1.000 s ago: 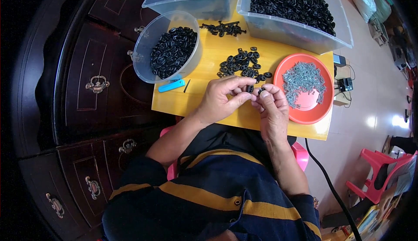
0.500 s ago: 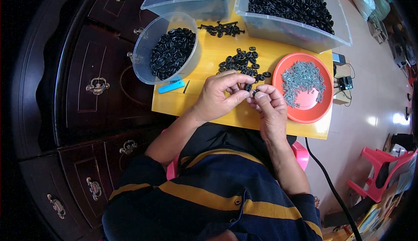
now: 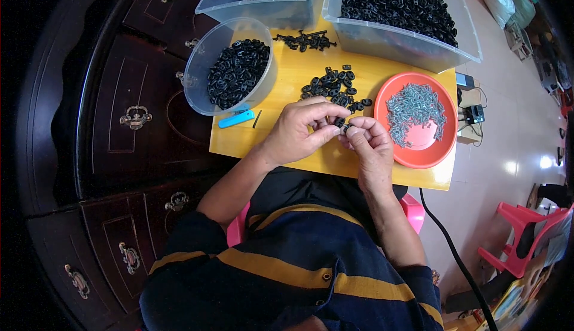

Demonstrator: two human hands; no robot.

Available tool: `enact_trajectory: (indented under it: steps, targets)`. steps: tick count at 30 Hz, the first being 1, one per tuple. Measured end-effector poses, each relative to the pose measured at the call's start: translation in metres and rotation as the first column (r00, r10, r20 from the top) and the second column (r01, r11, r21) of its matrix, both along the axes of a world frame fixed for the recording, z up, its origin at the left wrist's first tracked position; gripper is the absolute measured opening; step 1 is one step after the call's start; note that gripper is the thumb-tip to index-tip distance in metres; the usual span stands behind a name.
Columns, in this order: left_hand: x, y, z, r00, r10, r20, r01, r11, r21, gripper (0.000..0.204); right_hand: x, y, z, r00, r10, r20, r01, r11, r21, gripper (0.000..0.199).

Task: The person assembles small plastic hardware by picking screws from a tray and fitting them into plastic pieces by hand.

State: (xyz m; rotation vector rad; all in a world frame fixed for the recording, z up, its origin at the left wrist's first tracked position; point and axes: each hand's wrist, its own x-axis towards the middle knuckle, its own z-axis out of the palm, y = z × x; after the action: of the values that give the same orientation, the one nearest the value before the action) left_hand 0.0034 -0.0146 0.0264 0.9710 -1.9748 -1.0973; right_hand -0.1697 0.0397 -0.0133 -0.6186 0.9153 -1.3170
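Left hand (image 3: 298, 130): fingers pinching black oval piece (image 3: 339, 121). Right hand (image 3: 373, 145): fingers gripping small dark part (image 3: 346, 127) at its 4 o'clock, above surface (image 3: 236, 142). Probably mid-joining; next move calls for steady alignment.

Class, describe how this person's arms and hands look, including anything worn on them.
The left hand and right hand are bare, with no gloves or watch visible. Both forearms are uncovered. The left sleeve and right sleeve are dark navy, each with a mustard-yellow band.
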Motion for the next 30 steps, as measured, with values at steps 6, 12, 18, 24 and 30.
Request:
enact_trajectory:
  steps: [6, 12, 18, 24, 30]
  targets:
    - [-0.002, 0.0, 0.001, 1.0, -0.016, -0.01, 0.016, 1.0, 0.017, 0.031, -0.001, 0.0, -0.003, 1.0, 0.008, -0.009, -0.008, 1.0, -0.018, 0.013]
    - [-0.001, -0.005, 0.008, 0.995, -0.075, 0.059, 0.076, 0.997, -0.005, 0.029, -0.001, 0.0, -0.002, 0.999, 0.033, -0.02, -0.033, 0.999, 0.004, 0.014]
    - [0.002, -0.011, 0.004, 0.989, -0.126, 0.071, 0.127, 0.992, -0.001, 0.029, -0.001, -0.001, -0.002, 0.999, 0.044, -0.015, -0.044, 0.998, 0.042, 0.014]
    - [0.0, -0.013, 0.005, 0.985, -0.14, 0.097, 0.139, 0.99, 0.012, 0.03, -0.001, -0.002, -0.004, 0.998, 0.048, 0.04, -0.052, 0.993, 0.109, 0.014]
    - [0.002, -0.014, 0.004, 0.981, -0.175, 0.088, 0.18, 0.982, -0.05, 0.033, 0.0, -0.003, -0.001, 0.993, 0.056, 0.101, -0.075, 0.979, 0.192, 0.015]
